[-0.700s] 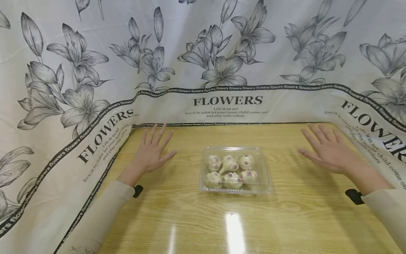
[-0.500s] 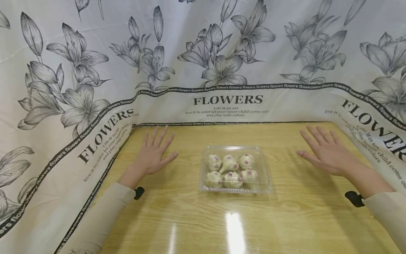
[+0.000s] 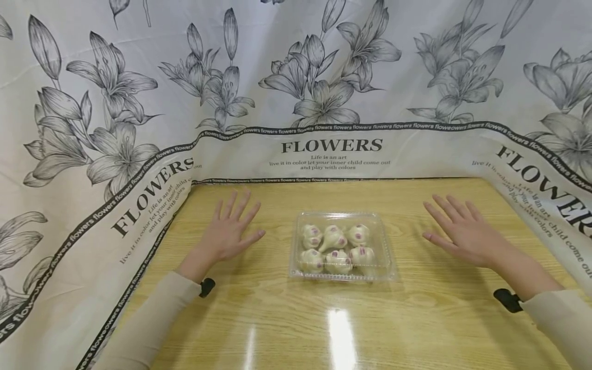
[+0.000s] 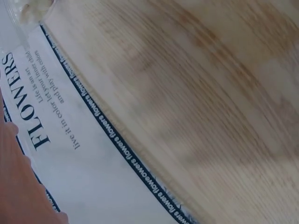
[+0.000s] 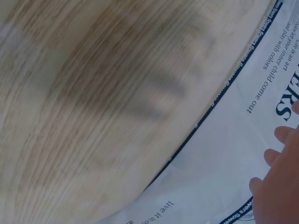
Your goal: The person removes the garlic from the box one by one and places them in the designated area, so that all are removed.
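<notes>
One clear plastic box (image 3: 383, 252) sits on the wooden table (image 3: 296, 329), roughly midway between the two hands. Its long axis runs left to right, its shorter sides run near to far, and its near edge lies almost parallel to the far edge of the table. Inside are six cream pieces (image 3: 338, 262) with purple spots, in two rows: three on the far side, three on the near side. Five look rounded; the far middle one is longer, its narrow end pointing near and left. The pieces fill the left and middle of the box more than its right end.

The left hand (image 3: 226, 231) is to the left of the box and the right hand (image 3: 467, 234) to its right, both well apart from it. Both are spread flat, palms down and holding nothing, fingers pointing to the far side and thumbs turned in toward the box.

Two beige sleeves (image 3: 152, 318) come in from the near corners, one on each arm, and two black wrist devices (image 3: 206, 288) show, one at each wrist. A white cloth (image 3: 245, 154) printed with grey lilies stands along the left, far and right sides, bearing the large word "FLOWERS" three times.
</notes>
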Tool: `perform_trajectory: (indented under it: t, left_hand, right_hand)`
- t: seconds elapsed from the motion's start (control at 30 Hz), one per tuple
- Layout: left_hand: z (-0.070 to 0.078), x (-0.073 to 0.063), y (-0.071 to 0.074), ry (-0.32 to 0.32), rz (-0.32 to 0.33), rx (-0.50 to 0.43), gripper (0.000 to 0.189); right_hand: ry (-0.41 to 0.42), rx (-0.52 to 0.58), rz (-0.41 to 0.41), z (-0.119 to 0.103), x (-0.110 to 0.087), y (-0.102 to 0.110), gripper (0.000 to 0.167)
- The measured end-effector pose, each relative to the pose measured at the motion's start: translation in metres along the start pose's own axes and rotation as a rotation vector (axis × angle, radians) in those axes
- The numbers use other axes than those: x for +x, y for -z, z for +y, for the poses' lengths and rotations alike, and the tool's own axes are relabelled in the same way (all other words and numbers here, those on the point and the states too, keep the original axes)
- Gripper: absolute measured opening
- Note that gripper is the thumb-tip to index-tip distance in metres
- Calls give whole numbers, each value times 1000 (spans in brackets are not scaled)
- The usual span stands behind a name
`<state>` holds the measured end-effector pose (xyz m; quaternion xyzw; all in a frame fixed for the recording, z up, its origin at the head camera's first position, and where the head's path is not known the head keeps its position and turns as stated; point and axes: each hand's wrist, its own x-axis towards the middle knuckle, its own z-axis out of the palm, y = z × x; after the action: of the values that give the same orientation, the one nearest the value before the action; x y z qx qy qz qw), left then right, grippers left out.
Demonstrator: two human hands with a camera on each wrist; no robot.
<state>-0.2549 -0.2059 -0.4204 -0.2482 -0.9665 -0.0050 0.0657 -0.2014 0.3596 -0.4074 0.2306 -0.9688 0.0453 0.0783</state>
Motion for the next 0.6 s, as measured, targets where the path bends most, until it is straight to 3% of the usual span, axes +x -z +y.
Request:
perform_trajectory:
  t: [0.6]
  left_hand:
    - [22,-8,-13,-82,25,-101,79]
  right_hand:
    - [59,234,49,-23,1,-18,73]
